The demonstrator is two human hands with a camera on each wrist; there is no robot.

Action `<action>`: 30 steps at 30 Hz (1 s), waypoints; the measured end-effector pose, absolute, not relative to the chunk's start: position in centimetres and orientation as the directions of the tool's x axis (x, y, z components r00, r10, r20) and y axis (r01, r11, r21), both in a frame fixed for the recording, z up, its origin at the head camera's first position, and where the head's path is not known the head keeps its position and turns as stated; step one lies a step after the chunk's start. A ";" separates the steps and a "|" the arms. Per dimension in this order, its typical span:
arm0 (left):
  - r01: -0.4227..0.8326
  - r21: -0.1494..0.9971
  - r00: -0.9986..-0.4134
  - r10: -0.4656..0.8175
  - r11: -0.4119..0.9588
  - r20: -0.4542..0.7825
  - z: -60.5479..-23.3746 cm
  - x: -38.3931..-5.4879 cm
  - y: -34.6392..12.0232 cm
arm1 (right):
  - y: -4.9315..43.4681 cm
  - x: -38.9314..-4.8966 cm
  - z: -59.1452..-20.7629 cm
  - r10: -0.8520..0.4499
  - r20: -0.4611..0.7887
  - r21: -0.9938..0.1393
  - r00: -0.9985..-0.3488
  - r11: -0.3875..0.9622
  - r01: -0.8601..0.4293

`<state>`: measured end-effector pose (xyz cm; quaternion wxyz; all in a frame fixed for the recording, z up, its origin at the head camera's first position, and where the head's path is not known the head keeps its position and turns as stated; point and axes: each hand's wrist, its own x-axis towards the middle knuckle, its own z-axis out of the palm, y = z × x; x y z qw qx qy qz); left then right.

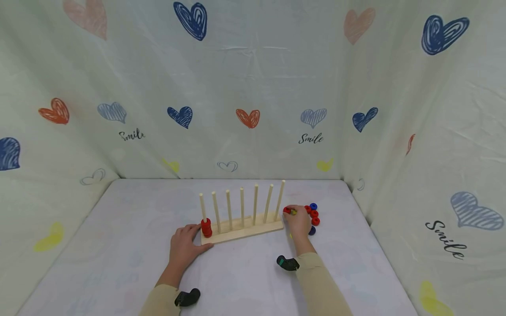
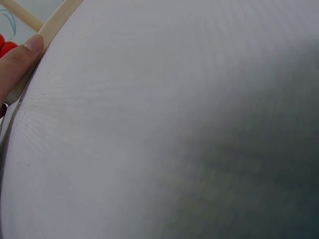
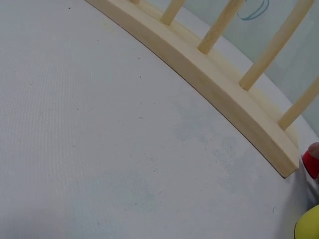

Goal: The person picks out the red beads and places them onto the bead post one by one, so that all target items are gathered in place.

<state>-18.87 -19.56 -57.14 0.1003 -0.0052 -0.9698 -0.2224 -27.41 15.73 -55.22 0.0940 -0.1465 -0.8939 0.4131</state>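
A wooden stand with a row of upright pegs [image 1: 249, 228] lies across the table, and red rings [image 1: 206, 228] are stacked on its leftmost peg. My left hand [image 1: 185, 245] grips the stand's left end, the thumb [image 2: 20, 62] on its front edge and the fingers around the far side. Past the stand's right end, my right hand [image 1: 299, 223] pinches a red ring [image 3: 311, 160] between its fingertips, low by the table. A yellow-green ring [image 1: 294, 212] shows beside those fingers. Most of the right hand lies outside the right wrist view.
Just right of my right hand lie several loose red rings [image 1: 315, 217], with a blue ring [image 1: 313, 206] behind them and a dark blue one [image 1: 312, 230] in front. A yellow ring [image 3: 308, 226] lies near the stand's right end. A heart-printed curtain [image 1: 253, 87] surrounds the white table [image 1: 245, 281].
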 end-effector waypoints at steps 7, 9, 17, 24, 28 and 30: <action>0.077 0.431 -0.979 -0.014 0.899 0.204 -57.3 -18.9 -19.7 | 15.9 -27.2 -55.6 0.366 0.037 -0.766 -0.930 0.608 0.208; 0.070 0.434 -0.980 -0.019 0.898 0.196 -57.3 -18.8 -19.6 | 15.9 -27.1 -55.6 0.360 0.050 -0.766 -0.932 0.613 0.196; 0.050 0.432 -0.984 -0.030 0.901 0.177 -56.9 -18.9 -19.4 | 15.8 -27.0 -55.2 0.356 0.074 -0.749 -0.932 0.636 0.184; 0.034 0.431 -0.985 -0.044 0.902 0.169 -57.2 -19.1 -19.1 | 15.9 -27.3 -55.3 0.352 0.087 -0.737 -0.932 0.652 0.178; 0.033 0.426 -0.984 -0.046 0.904 0.173 -57.2 -19.0 -19.2 | 15.8 -27.6 -55.6 0.335 0.099 -0.728 -0.937 0.667 0.161; 0.037 0.424 -0.982 -0.045 0.905 0.181 -57.2 -19.0 -19.3 | 15.7 -27.6 -55.7 0.332 0.111 -0.726 -0.937 0.671 0.152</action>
